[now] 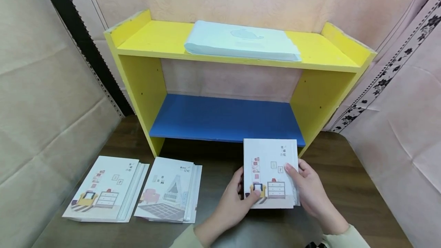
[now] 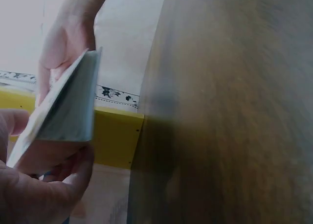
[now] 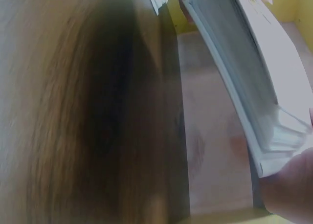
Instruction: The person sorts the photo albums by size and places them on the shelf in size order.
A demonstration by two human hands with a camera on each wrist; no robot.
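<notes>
Between both hands is a stack of white notebooks (image 1: 262,156), its top cover printed with a yellow armchair and a chest of drawers. My left hand (image 1: 234,206) grips the lower left side, thumb over the cover and fingers behind. On the right edge, my right hand (image 1: 310,190) holds the stack with its thumb on the cover. The wrist views show the held notebooks (image 2: 73,111) lifted off the table, their page edges (image 3: 244,72) slightly fanned. Two similar stacks lie on the table to the left: an armchair-cover stack (image 1: 103,190) and a tower-cover stack (image 1: 169,190).
Behind the hands stands a yellow shelf unit (image 1: 138,98) with a blue middle shelf (image 1: 224,118). A folded pale-blue item with a whale print (image 1: 241,39) lies on its top. Patterned cloth (image 1: 396,87) hangs around the wooden table (image 1: 358,186).
</notes>
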